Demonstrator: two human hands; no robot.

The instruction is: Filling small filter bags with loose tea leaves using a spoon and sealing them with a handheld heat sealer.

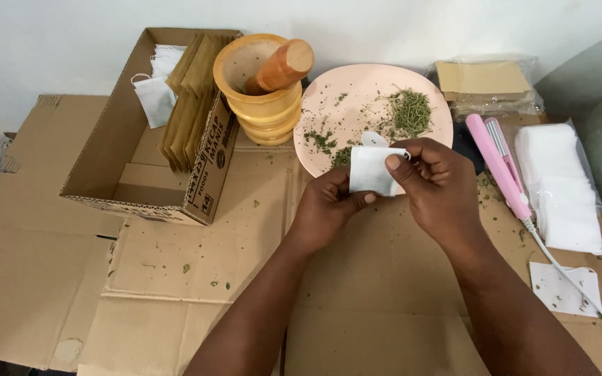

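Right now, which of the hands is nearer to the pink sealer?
Right. The right hand is just beside the pink sealer, not touching; the left hand is farther away.

White tea bag [371, 170]; pale pink plate [357, 90] flecked with green dried herbs [409, 111]; yellow-tan wooden mortar [259, 90]; pink hair straightener [499, 167]; brown cardboard box [141, 174].

Small white paper sachet [369, 171], flat, upright, pinched between both hands above near rim of pink plate [329, 104].
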